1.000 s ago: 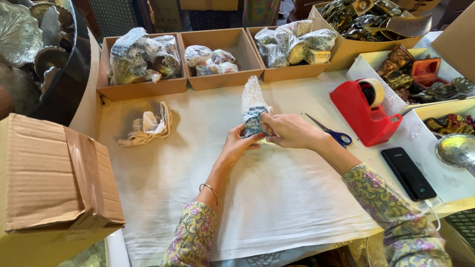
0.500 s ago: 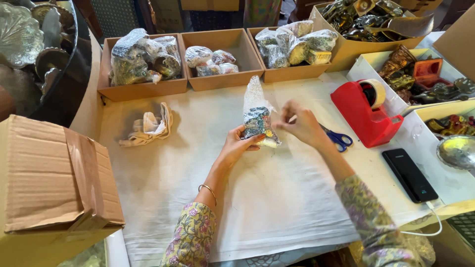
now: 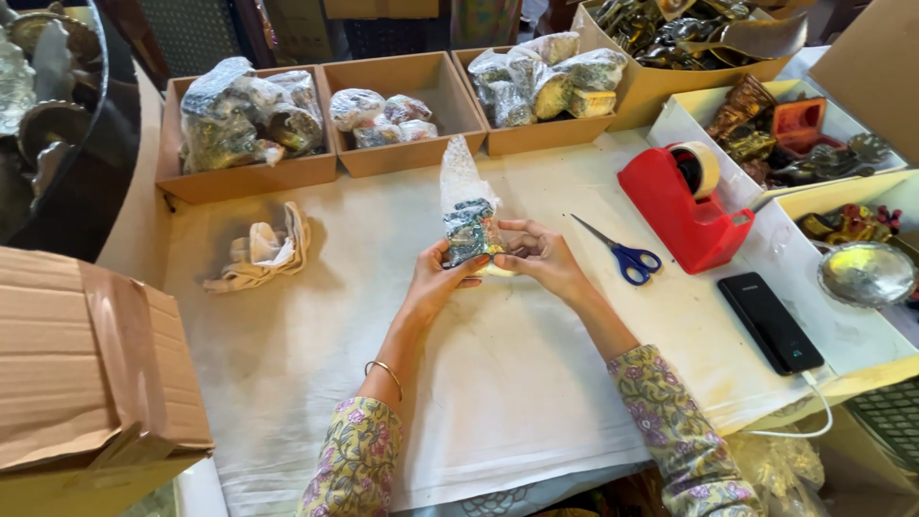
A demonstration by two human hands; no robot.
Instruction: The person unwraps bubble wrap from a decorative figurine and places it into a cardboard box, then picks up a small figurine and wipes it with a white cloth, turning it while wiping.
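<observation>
A small dark blue-green object wrapped in clear bubble wrap (image 3: 468,215) stands upright on the white table cover (image 3: 498,383), its loose wrap end pointing up. My left hand (image 3: 442,278) grips its lower left side. My right hand (image 3: 538,257) holds its lower right side, fingers pressed against the wrap. Both hands meet at the base of the bundle, near the middle of the table.
Blue-handled scissors (image 3: 620,252) and a red tape dispenser (image 3: 685,207) lie right of my hands, a black phone (image 3: 770,321) nearer the edge. Three cardboard trays (image 3: 400,81) of wrapped items line the back. A crumpled cloth (image 3: 263,247) lies left, a closed carton (image 3: 91,359) at front left.
My right hand lifted off the bundle half a second ago with fingers spread, then came back onto its lower right side. The bundle stayed upright in my left hand.
</observation>
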